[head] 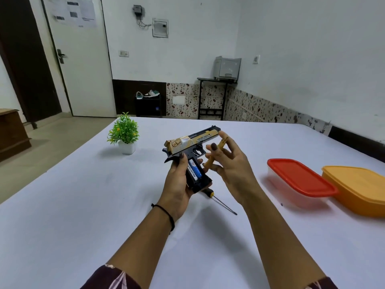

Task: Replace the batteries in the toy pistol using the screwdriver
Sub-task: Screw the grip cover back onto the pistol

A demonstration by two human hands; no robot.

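Observation:
My left hand (pixel 177 182) grips the black and gold toy pistol (pixel 193 142) by its handle, held above the white table (pixel 83 215). The handle's side is open and a blue and white battery (pixel 194 170) sits inside it. My right hand (pixel 229 165) pinches a flat gold cover piece (pixel 216 151) just to the right of the pistol, between thumb and fingers. The screwdriver (pixel 220 202), with a black and yellow handle, lies on the table below the pistol, its tip pointing right; its handle is partly hidden behind the pistol grip.
A small green plant in a white pot (pixel 125 136) stands at the left of the table. A clear box with a red lid (pixel 300 180) and an orange box (pixel 358 188) sit at the right. A door, stand and printer are beyond the table.

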